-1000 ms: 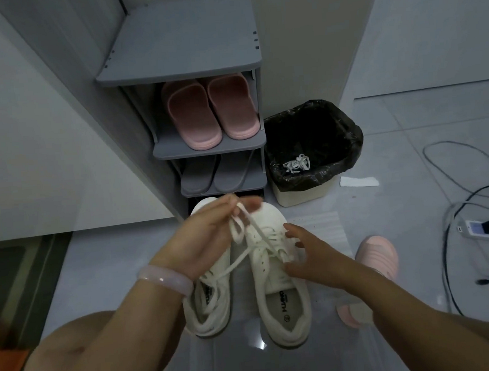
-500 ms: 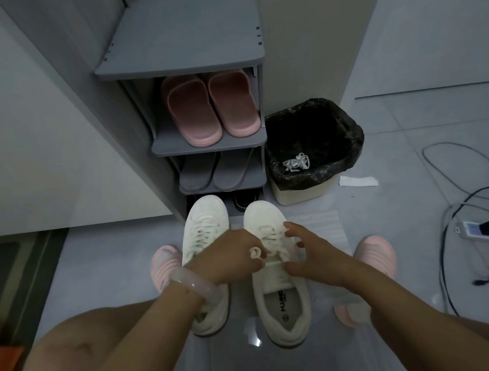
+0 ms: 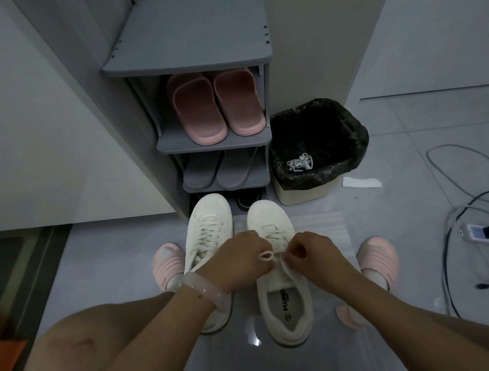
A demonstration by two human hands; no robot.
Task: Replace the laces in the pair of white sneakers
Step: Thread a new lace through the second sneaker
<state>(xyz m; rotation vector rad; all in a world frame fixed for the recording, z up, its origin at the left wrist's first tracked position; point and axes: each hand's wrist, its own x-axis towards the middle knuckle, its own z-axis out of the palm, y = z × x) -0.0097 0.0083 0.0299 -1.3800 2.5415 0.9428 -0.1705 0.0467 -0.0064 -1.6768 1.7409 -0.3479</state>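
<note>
- Fingers [image 3: 266, 249] of my left hand [image 3: 240, 264] curl around a small loop of lace [image 3: 266, 255]; those of my right hand [image 3: 311, 253] pinch the other strand just beside it.
- Both hands meet over the tongue of the right sneaker [image 3: 281, 272], the lace between them.
- That sneaker lies on the floor [image 3: 112, 252], long axis running away from me, toe toward the shoe rack [image 3: 205, 141].
- I see the left sneaker [image 3: 206, 234] just beside it, parallel and already laced, partly under my left wrist.

Grey shoe rack [image 3: 187, 44] w/ pink slippers [image 3: 214, 106], black-lined bin [image 3: 321, 139] beside, cables [image 3: 470, 198] at right.
</note>
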